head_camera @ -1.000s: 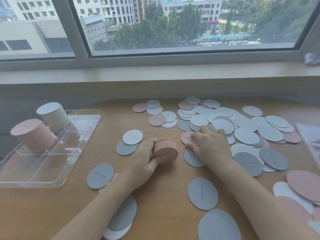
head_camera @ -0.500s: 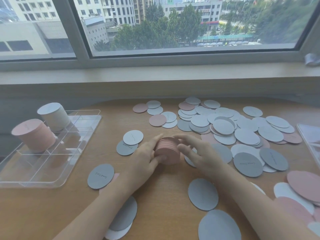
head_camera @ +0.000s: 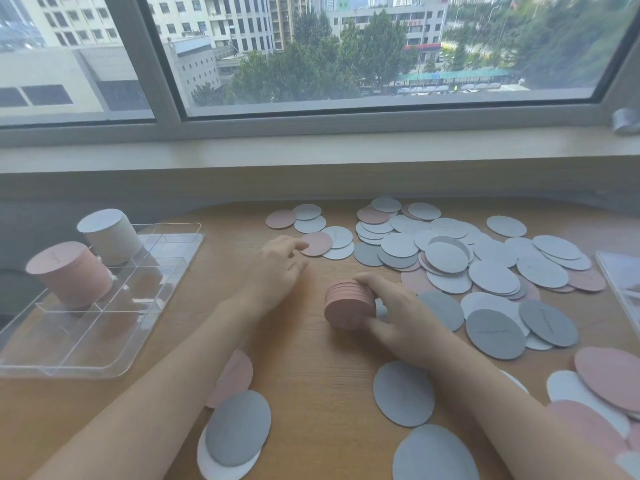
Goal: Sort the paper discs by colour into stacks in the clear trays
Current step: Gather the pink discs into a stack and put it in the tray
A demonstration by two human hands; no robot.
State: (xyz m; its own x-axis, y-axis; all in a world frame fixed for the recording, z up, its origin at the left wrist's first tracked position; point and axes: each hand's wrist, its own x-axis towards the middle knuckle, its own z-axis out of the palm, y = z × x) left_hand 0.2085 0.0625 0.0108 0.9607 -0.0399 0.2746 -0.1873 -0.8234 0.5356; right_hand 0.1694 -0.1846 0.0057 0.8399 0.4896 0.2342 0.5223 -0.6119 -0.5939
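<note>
While the right hand [head_camera: 398, 317] grips the pink stack [head_camera: 348, 308], the left hand [head_camera: 277, 263] hovers, fingers relaxed.

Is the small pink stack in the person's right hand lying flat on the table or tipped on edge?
Tipped on edge. The pink stack shows its round face toward the camera, with the right hand gripping its rim.

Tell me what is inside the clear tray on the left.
The clear tray holds two tall stacks in its far compartments: a pink stack and a white stack behind it. The nearer compartments look empty. The discs lower in each stack are covered.
</note>
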